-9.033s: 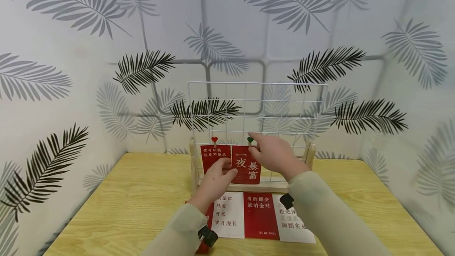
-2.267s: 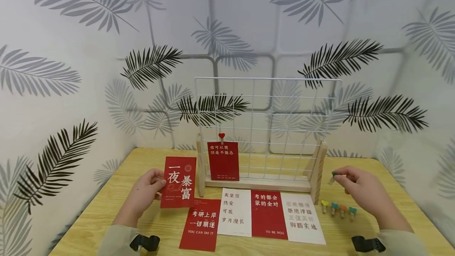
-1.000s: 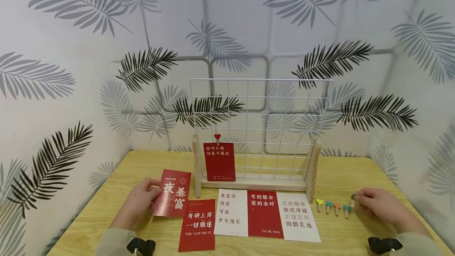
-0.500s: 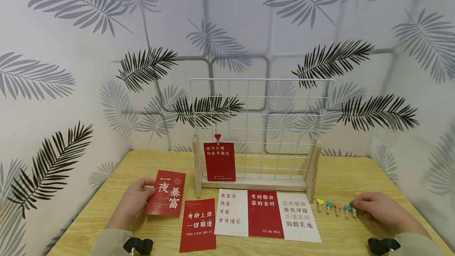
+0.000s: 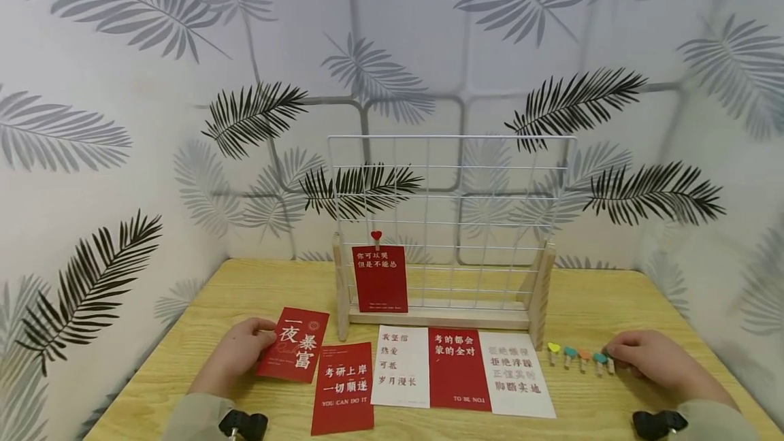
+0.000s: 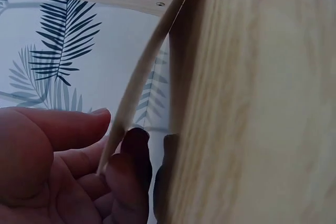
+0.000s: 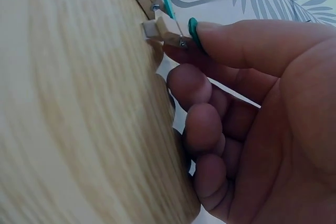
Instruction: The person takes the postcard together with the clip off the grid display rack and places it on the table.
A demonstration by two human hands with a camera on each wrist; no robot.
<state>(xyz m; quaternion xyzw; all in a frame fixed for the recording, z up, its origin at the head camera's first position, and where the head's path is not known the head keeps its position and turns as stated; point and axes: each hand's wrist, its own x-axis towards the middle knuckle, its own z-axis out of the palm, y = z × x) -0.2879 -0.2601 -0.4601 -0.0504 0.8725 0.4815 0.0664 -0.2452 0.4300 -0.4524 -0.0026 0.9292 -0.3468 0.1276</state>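
Note:
My left hand [image 5: 241, 349] holds a red card [image 5: 295, 344] with white lettering by its left edge, low over the table's left part. In the left wrist view the card [image 6: 142, 72] shows nearly edge-on between thumb and fingers, its far end down at the wood. At the right, my right hand [image 5: 649, 363] pinches a small wooden clothespin [image 7: 170, 31] with a green heart, at the end of a row of clothespins [image 5: 584, 358] with coloured hearts. Another red card [image 5: 380, 284] hangs on the white wire grid [image 5: 453, 223] under a red heart clothespin [image 5: 376, 238].
Another red card [image 5: 343, 390] lies at the front left, followed by a white card [image 5: 401, 366], a red card [image 5: 459, 369] and a second white card [image 5: 517, 373]. Wooden feet [image 5: 542, 295] carry the grid on the wooden table [image 5: 245, 278]. A leaf-patterned wall stands behind.
The red card and green-heart clothespin have come off the grid. My left hand has brought the card left and down; my right hand has set the clothespin beside the row at the right.

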